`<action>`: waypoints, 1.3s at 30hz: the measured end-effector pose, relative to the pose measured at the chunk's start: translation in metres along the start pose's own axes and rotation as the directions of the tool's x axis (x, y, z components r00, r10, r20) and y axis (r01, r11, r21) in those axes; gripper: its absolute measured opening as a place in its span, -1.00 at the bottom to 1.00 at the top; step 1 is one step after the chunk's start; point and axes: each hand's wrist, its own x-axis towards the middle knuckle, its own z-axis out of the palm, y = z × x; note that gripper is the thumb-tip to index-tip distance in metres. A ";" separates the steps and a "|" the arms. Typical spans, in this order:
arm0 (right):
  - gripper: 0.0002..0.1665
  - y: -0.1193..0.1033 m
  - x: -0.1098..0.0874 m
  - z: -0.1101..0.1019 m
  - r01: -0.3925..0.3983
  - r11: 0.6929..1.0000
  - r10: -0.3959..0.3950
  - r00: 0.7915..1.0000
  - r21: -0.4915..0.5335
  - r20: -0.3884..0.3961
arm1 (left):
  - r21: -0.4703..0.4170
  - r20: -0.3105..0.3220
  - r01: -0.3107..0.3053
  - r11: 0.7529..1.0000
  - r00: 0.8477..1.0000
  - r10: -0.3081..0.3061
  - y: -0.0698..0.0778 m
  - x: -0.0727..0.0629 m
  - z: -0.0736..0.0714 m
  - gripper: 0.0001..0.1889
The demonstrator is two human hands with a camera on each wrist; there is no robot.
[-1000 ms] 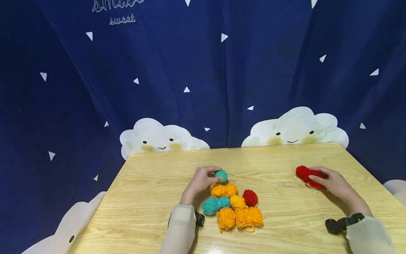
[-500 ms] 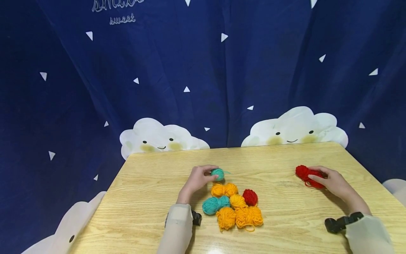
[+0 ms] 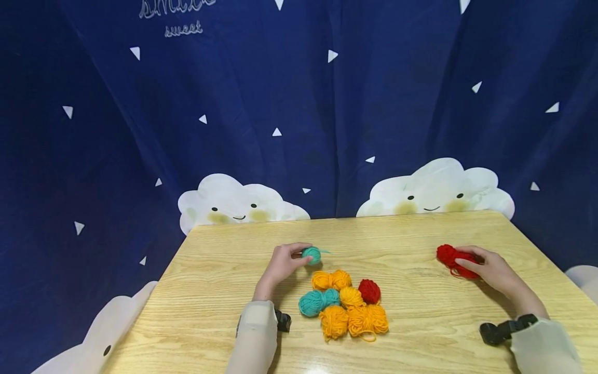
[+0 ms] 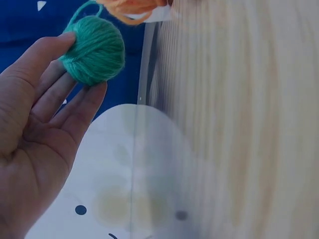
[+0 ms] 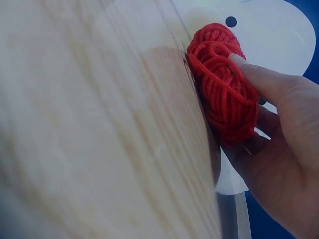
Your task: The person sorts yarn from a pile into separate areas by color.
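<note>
My left hand [image 3: 282,264] pinches a small teal ball of yarn [image 3: 311,255] between thumb and fingers, behind and left of the yarn group. In the left wrist view the teal ball [image 4: 94,51] sits at the fingertips, a loose strand trailing from its top. Off to the right, my right hand [image 3: 494,267] grips a bundle of red yarn [image 3: 447,254] on the table. The right wrist view shows this red bundle [image 5: 223,87] as long and waisted, thumb on one side and fingers behind it.
Mid-table, several orange yarn bundles [image 3: 368,319] cluster with a teal bundle [image 3: 309,303] and a red ball [image 3: 369,291]. They lie close together on the wooden table [image 3: 210,311]. A dark blue curtain [image 3: 261,88] with white clouds hangs behind the table's far edge.
My left hand has moved left with the small teal ball, away from the orange bundle it was just behind. My right hand and the red bundle have stayed in place.
</note>
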 end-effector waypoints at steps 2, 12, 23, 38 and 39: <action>-0.26 0.001 0.000 0.000 -0.002 1.000 0.002 1.000 -0.002 -0.001 | -0.002 -0.008 -0.004 1.000 1.000 0.004 -0.001 -0.001 -0.002 -0.59; -0.24 0.001 0.000 -0.001 -0.012 1.000 0.012 1.000 -0.006 0.007 | 0.011 -0.047 0.022 1.000 0.999 -0.021 -0.006 -0.007 -0.012 -0.59; -0.24 0.002 0.001 -0.001 -0.012 1.000 0.012 1.000 -0.008 0.009 | 0.001 -0.079 0.055 0.998 0.995 -0.055 -0.014 -0.012 -0.022 -0.61; -0.24 0.001 0.000 0.001 -0.010 1.000 0.010 1.000 0.008 0.004 | -0.011 -0.128 0.098 0.995 0.987 -0.098 -0.026 -0.022 -0.038 -0.58; -0.24 0.001 0.000 0.001 -0.009 1.000 0.009 1.000 0.006 0.003 | -0.014 -0.133 0.102 0.995 0.986 -0.103 -0.027 -0.022 -0.039 -0.58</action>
